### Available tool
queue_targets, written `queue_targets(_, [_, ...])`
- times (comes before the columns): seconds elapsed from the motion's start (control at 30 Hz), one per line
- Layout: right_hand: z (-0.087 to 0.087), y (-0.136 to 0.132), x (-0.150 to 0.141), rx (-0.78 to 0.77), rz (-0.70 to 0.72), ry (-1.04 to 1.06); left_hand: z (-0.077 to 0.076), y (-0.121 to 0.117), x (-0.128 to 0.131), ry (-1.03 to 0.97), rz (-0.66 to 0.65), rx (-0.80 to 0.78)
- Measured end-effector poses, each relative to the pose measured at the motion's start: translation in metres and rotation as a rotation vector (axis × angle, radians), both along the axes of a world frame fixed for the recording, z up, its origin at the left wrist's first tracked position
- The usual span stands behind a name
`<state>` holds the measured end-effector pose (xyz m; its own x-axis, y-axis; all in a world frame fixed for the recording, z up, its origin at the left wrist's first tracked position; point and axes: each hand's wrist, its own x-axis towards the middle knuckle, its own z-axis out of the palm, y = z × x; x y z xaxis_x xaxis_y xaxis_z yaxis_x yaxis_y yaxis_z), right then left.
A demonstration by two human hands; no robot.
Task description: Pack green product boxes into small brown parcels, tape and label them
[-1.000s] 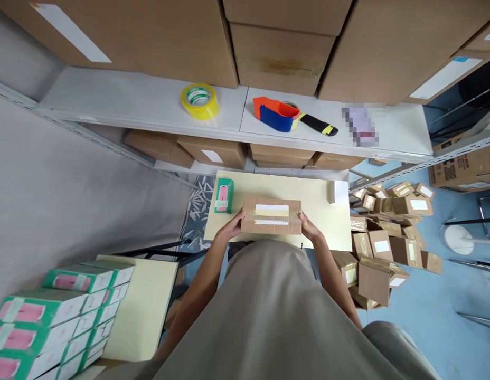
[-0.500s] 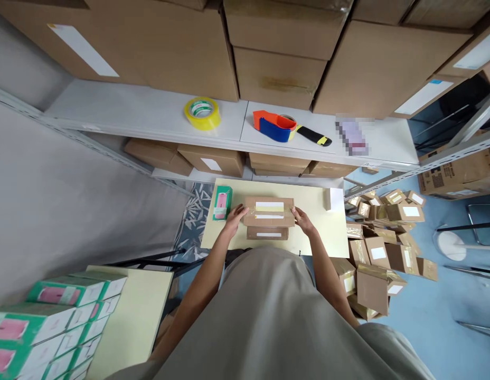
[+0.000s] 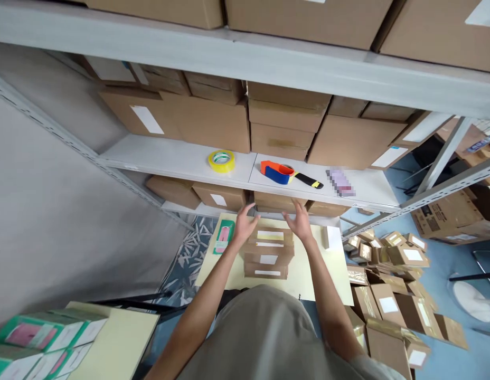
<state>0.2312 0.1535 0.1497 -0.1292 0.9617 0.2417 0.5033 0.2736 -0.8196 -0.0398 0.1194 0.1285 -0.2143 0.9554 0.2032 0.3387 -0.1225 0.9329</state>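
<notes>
Both hands are raised over the pale yellow table (image 3: 324, 274), one on either side of a short stack of cardboard boxes (image 3: 269, 258) with white labels. My left hand (image 3: 245, 224) has its fingers apart and holds nothing, above the stack's left side. On the other side, my right hand (image 3: 299, 221) is also spread and free of any object, near the stack's upper right corner. A green box with a pink picture (image 3: 224, 237) lies to the left of my left hand. A small white box (image 3: 331, 237) stands at the table's right edge.
A grey shelf (image 3: 169, 158) ahead bears yellow tape (image 3: 221, 161), an orange-and-blue tape dispenser (image 3: 277, 172) and a blurred-out item (image 3: 340, 182). Large cartons (image 3: 213, 121) fill its back. Loose cardboard boxes (image 3: 387, 306) pile up on the right floor; green boxes (image 3: 35, 338) stack at lower left.
My hands have let go of the top cardboard box and lifted forward, fingers opening. The view has tilted up, bringing a higher shelf beam into sight.
</notes>
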Motion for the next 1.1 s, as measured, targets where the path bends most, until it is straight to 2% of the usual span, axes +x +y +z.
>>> queue_targets(0.07, [0.046,0.039,-0.029,0.184,0.060,-0.114,0.042,0.028,0.012,0.090,-0.022,0.145])
queue_targets(0.13, [0.082,0.071,-0.058,0.245,0.044,-0.316,0.078,0.049,0.023,0.167,-0.015,0.259])
queue_targets(0.2, [0.106,0.092,-0.082,0.168,-0.027,-0.597,0.103,0.059,0.031,0.203,0.006,0.340])
queue_targets(0.27, [0.118,0.102,-0.098,0.070,-0.057,-0.815,0.113,0.061,0.036,0.203,0.020,0.383])
queue_targets(0.33, [0.122,0.106,-0.105,0.022,-0.047,-0.924,0.110,0.056,0.038,0.180,0.029,0.380])
queue_targets(0.4, [0.121,0.104,-0.103,0.014,-0.035,-0.929,0.099,0.045,0.038,0.138,0.035,0.341])
queue_targets(0.5, [0.108,0.085,-0.090,0.001,-0.061,-0.735,0.074,0.020,0.038,0.020,0.045,0.274])
queue_targets(0.57, [0.092,0.058,-0.079,-0.028,-0.049,-0.464,0.058,-0.005,0.040,-0.071,0.054,0.235])
queue_targets(0.67, [0.059,-0.003,-0.067,-0.117,0.085,0.073,0.042,-0.051,0.045,-0.161,0.057,0.181])
queue_targets(0.73, [0.041,-0.048,-0.062,-0.225,0.163,0.365,0.037,-0.082,0.048,-0.162,0.055,0.149])
queue_targets(0.8, [0.029,-0.087,-0.059,-0.328,0.168,0.512,0.035,-0.108,0.050,-0.127,0.039,0.122])
queue_targets(0.87, [0.023,-0.115,-0.057,-0.392,0.143,0.552,0.035,-0.127,0.049,-0.093,-0.005,0.095])
queue_targets(0.93, [0.021,-0.132,-0.056,-0.433,0.150,0.555,0.035,-0.141,0.046,-0.069,-0.064,0.061])
queue_targets(1.1, [0.018,-0.148,-0.052,-0.503,0.199,0.503,0.035,-0.159,0.039,0.073,-0.159,-0.006])
